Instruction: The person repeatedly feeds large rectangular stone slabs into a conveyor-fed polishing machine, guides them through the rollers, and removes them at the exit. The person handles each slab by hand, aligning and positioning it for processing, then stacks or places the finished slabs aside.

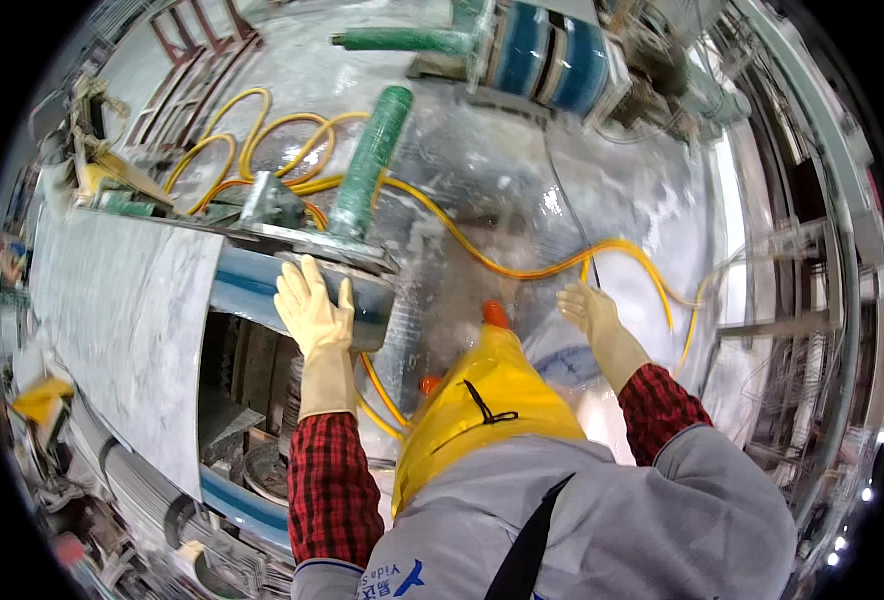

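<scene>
left hand (319,315) — splayed, released, over blue beam (247,284) | right hand (594,314) — relaxed, released, near yellow hose (527,274)

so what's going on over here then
A person has the gloved left hand spread over a blue beam; whether it presses down is hard to tell. The gloved right hand is open, holding nothing visible, near a yellow hose. A grey marbled slab lies at the left, and a green post rises beyond the left hand.
</scene>
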Action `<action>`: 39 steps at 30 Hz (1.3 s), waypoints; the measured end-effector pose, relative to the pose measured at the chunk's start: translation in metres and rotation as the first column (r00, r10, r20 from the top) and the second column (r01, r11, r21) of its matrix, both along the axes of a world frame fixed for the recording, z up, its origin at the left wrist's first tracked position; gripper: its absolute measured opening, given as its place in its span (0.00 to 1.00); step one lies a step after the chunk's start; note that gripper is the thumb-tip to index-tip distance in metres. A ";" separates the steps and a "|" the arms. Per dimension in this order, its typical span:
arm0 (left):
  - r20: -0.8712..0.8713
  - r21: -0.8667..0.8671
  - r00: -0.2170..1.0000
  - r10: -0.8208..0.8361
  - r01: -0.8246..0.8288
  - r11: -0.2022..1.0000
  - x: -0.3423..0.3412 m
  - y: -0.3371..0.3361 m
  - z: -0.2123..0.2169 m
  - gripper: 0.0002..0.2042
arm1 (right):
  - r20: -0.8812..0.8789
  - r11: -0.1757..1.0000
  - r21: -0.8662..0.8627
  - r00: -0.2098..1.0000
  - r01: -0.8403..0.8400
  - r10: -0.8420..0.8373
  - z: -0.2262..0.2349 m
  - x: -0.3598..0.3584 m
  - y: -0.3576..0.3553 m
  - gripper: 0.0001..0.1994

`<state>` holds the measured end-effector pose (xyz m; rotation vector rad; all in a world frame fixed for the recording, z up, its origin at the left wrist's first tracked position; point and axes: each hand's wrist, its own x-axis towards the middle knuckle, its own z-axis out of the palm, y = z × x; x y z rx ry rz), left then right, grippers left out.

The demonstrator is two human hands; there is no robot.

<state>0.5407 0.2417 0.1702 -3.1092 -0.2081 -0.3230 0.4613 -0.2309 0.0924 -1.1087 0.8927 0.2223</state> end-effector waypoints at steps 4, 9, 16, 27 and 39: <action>-0.053 0.002 0.998 -0.046 0.047 0.999 -0.004 0.010 -0.004 0.41 | 0.028 0.997 -0.019 0.997 0.068 -0.068 0.013 -0.044 0.003 0.22; -0.025 0.063 0.997 -0.071 0.073 0.995 -0.002 0.004 -0.006 0.40 | -0.031 0.981 -0.068 0.983 0.180 -0.183 -0.004 -0.071 -0.025 0.20; -0.109 0.091 0.994 -0.030 0.040 0.995 -0.002 -0.007 0.007 0.39 | -0.036 0.962 -0.070 0.963 0.264 -0.267 0.004 -0.081 -0.026 0.20; -0.124 0.097 0.989 -0.078 0.090 0.991 -0.005 -0.007 0.007 0.41 | -0.090 0.944 -0.004 0.940 0.331 -0.330 -0.024 -0.083 -0.033 0.18; -0.180 0.062 0.983 -0.045 0.057 0.996 -0.008 -0.011 0.007 0.43 | -0.104 0.989 0.011 0.984 0.144 -0.142 -0.017 -0.033 -0.013 0.20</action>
